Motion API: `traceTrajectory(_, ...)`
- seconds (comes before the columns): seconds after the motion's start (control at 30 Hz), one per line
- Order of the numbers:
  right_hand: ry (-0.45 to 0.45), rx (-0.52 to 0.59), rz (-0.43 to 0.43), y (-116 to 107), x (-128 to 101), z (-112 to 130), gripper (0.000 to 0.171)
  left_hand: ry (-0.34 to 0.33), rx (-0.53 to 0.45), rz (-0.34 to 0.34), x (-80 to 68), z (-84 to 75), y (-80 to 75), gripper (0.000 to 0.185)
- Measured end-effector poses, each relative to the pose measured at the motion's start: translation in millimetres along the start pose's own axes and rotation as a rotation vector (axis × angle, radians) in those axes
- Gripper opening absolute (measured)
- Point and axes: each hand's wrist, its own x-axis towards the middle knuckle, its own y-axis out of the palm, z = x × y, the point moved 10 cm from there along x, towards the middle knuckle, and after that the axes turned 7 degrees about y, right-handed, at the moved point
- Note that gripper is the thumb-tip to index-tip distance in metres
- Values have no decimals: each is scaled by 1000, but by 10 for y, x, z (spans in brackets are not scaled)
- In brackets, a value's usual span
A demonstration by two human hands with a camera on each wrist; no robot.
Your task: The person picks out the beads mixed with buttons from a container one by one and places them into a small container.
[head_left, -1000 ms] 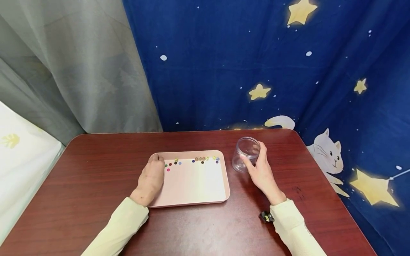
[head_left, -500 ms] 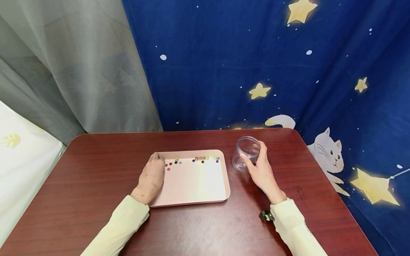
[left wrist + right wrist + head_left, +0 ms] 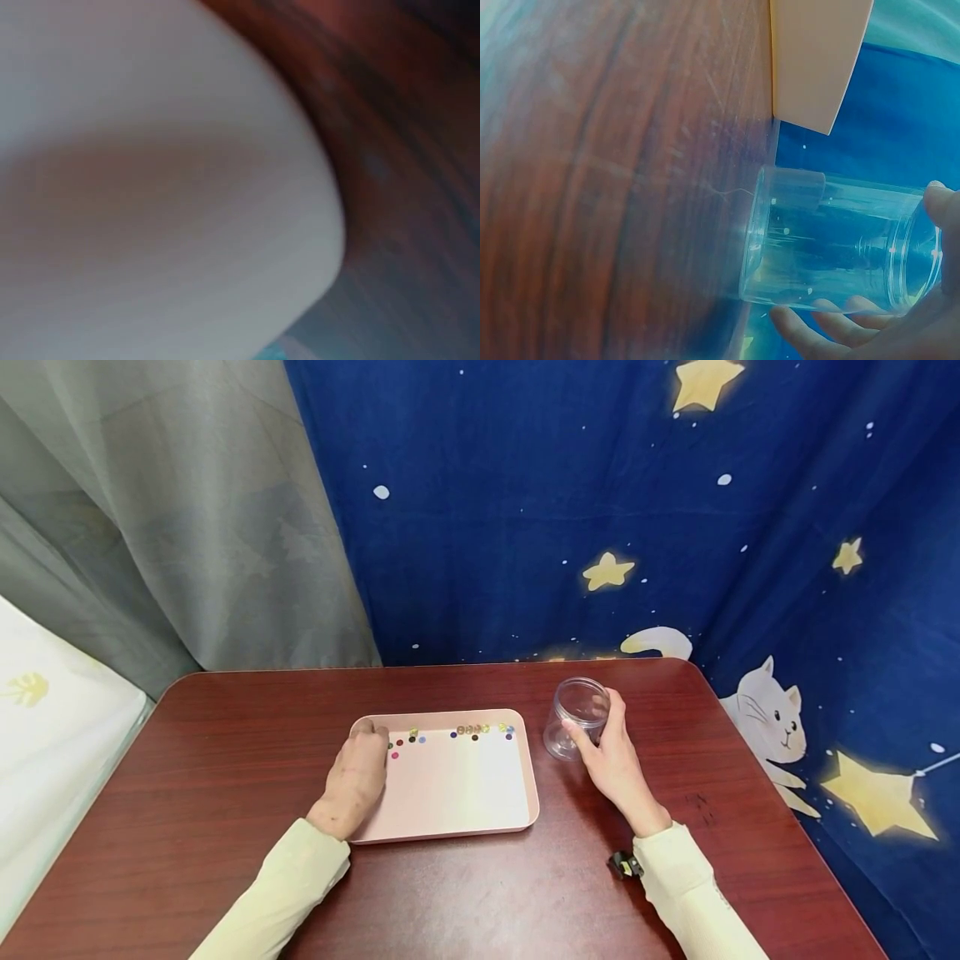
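A pink tray (image 3: 450, 833) lies on the dark red table (image 3: 225, 752). Several small coloured beads (image 3: 480, 730) are strung along the tray's far rim. My left hand (image 3: 357, 774) lies over the tray's left rim near the far-left corner, fingers curled round it, knuckles beside the nearest beads. My right hand (image 3: 613, 758) grips a clear, empty plastic jar (image 3: 574, 717) that stands on the table just right of the tray. In the right wrist view the jar (image 3: 832, 247) sits against my fingers (image 3: 810, 326), close to the tray's corner (image 3: 817, 60). The left wrist view is a blur of tray (image 3: 150, 187).
A blue star-and-cat cloth (image 3: 600, 527) hangs behind and to the right of the table, a grey curtain (image 3: 187, 527) at the back left. A white cushion (image 3: 52, 718) lies off the table's left edge. Bare wood (image 3: 487, 893) runs along the near side.
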Motion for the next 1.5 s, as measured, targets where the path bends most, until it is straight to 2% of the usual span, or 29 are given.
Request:
traceTrajectory(0.2,-4,3,-1,13,-1,-3,80,-6,18,11,-10,0,17,9)
traceTrajectory(0.43,-19,-2,-13,12,3,-5,79,6,3,-7,-14,-25,11,9)
traceTrajectory(0.63,-17,-5,-11,10,5,-5,81,22,-87,-16,-16,-18,28,13)
traceTrajectory(0.8,-22,2,-12,6,6,7,81,45,-166,-30,-30,-18,28,7)
traceTrajectory(0.97,-25,-1,-15,0,3,8,80,-7,-231,18,-49,33,62,18)
traceTrajectory(1.1,-25,-4,-18,-3,5,2,80,-20,-226,49,-53,54,78,19)
traceTrajectory(1.33,-19,-6,-13,-3,1,13,80,2,-186,43,-53,54,48,15)
traceTrajectory(1.5,-19,3,-11,-9,-2,21,80,-11,-160,60,-53,77,50,12)
